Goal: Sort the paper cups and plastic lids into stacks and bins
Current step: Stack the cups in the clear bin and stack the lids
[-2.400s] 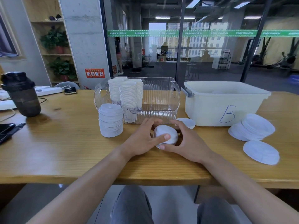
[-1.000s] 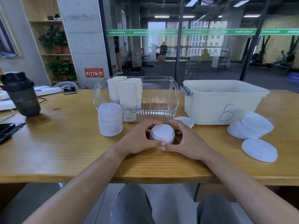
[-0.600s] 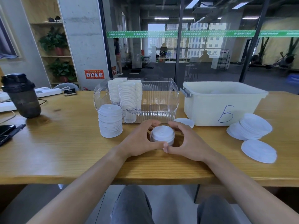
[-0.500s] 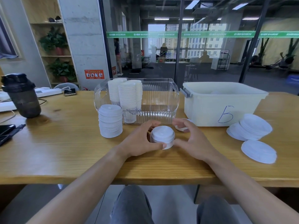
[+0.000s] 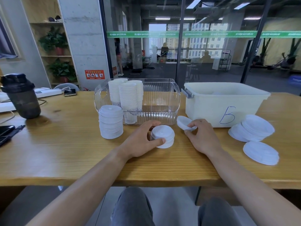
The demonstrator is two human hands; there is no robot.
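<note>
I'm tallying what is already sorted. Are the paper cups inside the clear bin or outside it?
Inside. The paper cups stand as nested stacks within the clear bin, at its left end, seen through its ribbed wall.

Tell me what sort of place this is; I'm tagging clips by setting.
Probably an office or shared workspace: a long wooden table beside a glass partition, plant shelves, and a power strip. Exercise gear seems to sit beyond the glass.
</note>
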